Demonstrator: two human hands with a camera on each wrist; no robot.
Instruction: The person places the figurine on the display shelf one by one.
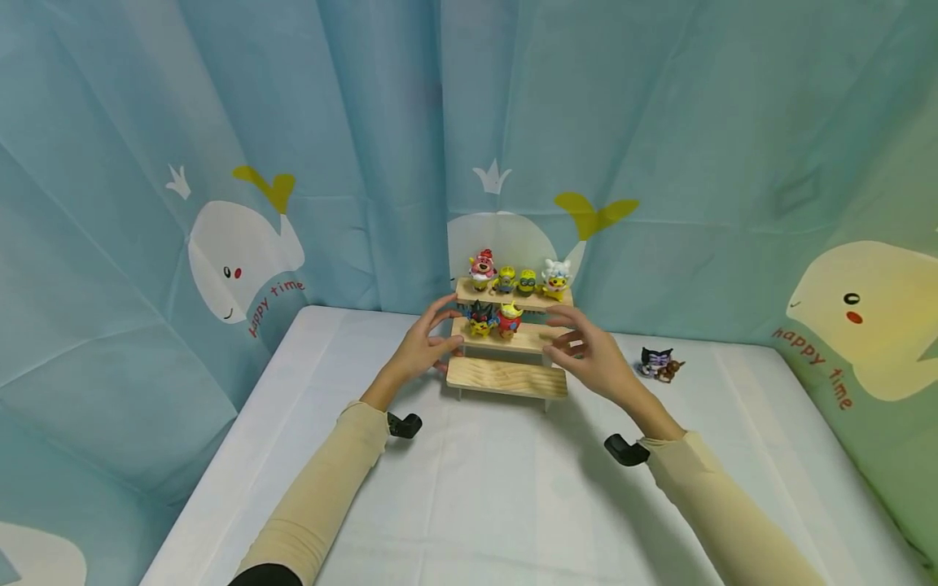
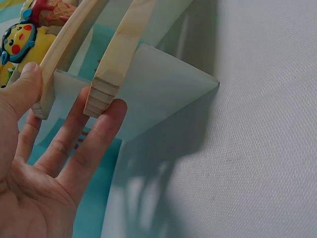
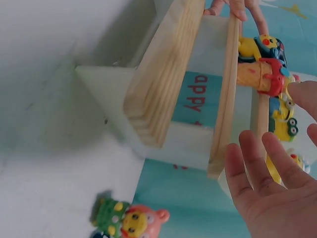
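Stepped stand (image 1: 507, 379) on table (image 1: 469, 505); four figures (image 1: 481, 271) along top tier, two figures (image 1: 509, 323) on middle, left side. Left hand (image 1: 422, 346) spread, fingertips touching stand's left end. Right hand (image 1: 592, 352) spread at right end; contact unclear.

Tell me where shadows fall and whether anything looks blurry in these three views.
Head: a soft shadow beside the right arm on the table; left wrist: finger-shaped shadow near the stand; right wrist: shade beside the stand, pink figure slightly soft.
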